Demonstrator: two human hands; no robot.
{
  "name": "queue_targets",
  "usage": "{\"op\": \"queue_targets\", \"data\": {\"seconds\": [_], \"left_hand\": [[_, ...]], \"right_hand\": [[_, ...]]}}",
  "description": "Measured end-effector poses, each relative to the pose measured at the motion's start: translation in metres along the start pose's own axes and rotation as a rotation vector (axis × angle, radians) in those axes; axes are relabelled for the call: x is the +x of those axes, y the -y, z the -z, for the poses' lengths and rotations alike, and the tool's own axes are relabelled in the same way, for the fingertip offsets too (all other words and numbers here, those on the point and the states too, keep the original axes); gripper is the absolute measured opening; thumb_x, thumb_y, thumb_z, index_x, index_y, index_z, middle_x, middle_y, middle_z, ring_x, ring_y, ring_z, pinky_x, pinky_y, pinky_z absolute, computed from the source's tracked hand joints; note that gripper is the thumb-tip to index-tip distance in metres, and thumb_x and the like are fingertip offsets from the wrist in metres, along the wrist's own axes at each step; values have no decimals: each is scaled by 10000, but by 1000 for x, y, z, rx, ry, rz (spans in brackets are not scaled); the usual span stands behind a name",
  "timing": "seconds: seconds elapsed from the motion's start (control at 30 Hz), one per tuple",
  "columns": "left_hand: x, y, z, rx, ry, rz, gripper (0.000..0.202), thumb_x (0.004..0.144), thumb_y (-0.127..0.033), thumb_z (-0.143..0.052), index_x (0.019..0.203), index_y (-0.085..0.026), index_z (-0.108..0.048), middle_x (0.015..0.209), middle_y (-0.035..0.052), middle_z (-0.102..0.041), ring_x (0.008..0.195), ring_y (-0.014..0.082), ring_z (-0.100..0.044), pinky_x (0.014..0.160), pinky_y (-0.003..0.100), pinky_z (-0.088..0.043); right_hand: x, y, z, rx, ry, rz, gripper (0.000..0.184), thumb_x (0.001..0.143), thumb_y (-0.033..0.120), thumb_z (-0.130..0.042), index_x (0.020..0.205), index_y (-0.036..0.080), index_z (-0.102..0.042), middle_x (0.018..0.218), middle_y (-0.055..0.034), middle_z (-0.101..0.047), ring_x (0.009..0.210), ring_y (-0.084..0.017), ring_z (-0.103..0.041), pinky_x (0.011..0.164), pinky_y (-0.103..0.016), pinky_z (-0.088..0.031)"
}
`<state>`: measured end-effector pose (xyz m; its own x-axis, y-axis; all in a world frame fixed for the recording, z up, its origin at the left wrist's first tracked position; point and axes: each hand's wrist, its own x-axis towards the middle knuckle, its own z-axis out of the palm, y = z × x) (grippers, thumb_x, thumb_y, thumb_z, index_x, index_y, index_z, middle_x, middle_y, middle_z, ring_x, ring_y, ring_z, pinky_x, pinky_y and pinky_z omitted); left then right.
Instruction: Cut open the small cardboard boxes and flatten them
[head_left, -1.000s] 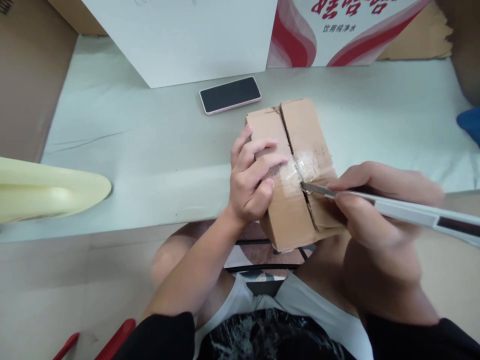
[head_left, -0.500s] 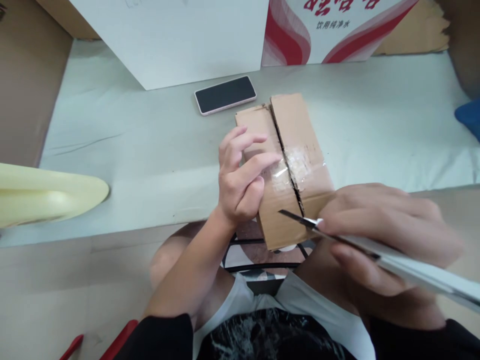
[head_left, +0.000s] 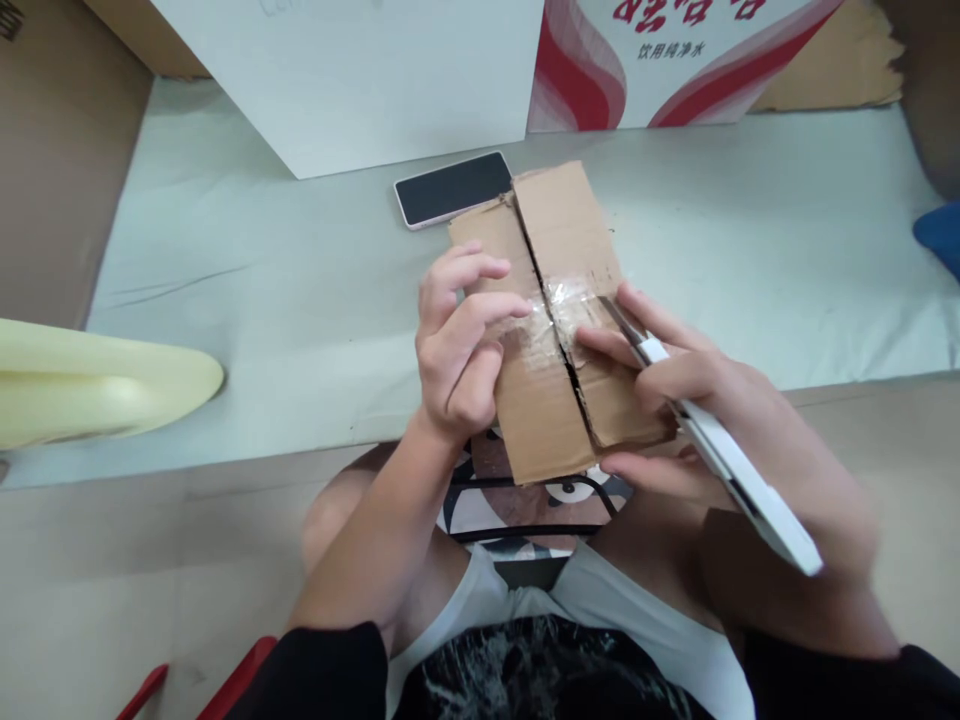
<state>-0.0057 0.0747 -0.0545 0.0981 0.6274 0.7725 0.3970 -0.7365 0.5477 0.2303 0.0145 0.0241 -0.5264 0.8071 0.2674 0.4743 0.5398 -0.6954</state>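
Observation:
A small cardboard box (head_left: 536,420) is held at a tilt over the table's front edge, its two top flaps meeting at a dark slit. Clear tape (head_left: 564,292) covers the middle, parted along that slit. My left hand (head_left: 461,345) grips the box's left side, with the fingers curled over the flap. In my right hand (head_left: 720,400) is a white box cutter (head_left: 739,470) with its dark blade out, the tip by the right flap near the tape. Fingers of that same hand also rest on the box's right side and lower corner.
A phone (head_left: 450,188) lies behind the box, partly covered by it. White cartons, one with a red pattern (head_left: 581,70), stand at the back of the cloth-covered table (head_left: 300,350). A pale yellow object (head_left: 105,385) juts in from the left; something blue (head_left: 941,238) sits far right.
The box has shifted a little left and away from me, now overlapping the phone. My right hand has come onto the box's right side, and the cutter's blade now points farther away from me.

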Motion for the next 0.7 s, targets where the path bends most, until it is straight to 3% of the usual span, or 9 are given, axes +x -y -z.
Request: {"op": "queue_targets", "data": {"seconds": [0.17,0.27,0.4,0.5,0.57,0.63,0.7], "left_hand": [[-2,0,0,-6,3,74,259,1035,-330,-384,1069,-329,-641,1267,50,-658,1349,315,-565,1217,588,-450],[-3,-2,0,45,50,144,274,993,-285,-382,1074,-341,-637,1269,58,-667,1346,332,-565,1225,620,-437],[1,-3,1,26,56,97,305,1001,-274,-374,1078,-340,-662,1267,58,-676,1323,314,-574,1223,607,-445],[3,1,4,5,53,9,329,1028,-274,-391,1140,-317,-697,1266,71,-662,1318,288,-571,1205,570,-466],[4,6,8,11,71,-33,354,1044,-305,-397,1186,-295,-721,1283,85,-652,1335,299,-554,1204,572,-453],[4,10,12,38,109,-24,387,1052,-354,-390,1193,-287,-744,1321,91,-652,1363,330,-531,1226,598,-401],[5,12,15,82,147,0,394,1043,-396,-403,1171,-290,-759,1353,84,-659,1386,363,-518,1245,627,-342]], "right_hand": [[5,2,-4,59,-83,-37,299,885,368,-854,975,281,-584,1432,-42,-729,1579,-336,-448,1227,-547,-552],[5,1,-6,100,-118,-25,287,878,328,-863,953,285,-589,1363,-20,-762,1535,-324,-516,1295,-547,-482],[3,-5,-13,118,-248,-13,277,868,264,-864,971,284,-607,1408,-21,-740,1479,-310,-589,1294,-555,-479],[5,-8,-20,117,-405,12,278,856,251,-872,1030,266,-656,1411,-58,-742,1390,-297,-670,1188,-494,-587],[10,-10,-24,120,-533,97,207,905,226,-815,1064,242,-683,1302,-69,-794,1245,-267,-760,1013,-407,-680],[16,-11,-28,150,-638,166,131,962,235,-749,1081,233,-695,1207,-58,-824,1123,-247,-806,873,-366,-706],[20,-12,-31,208,-666,178,123,992,265,-720,1110,249,-690,1203,-40,-824,1116,-252,-809,872,-396,-706]]}}
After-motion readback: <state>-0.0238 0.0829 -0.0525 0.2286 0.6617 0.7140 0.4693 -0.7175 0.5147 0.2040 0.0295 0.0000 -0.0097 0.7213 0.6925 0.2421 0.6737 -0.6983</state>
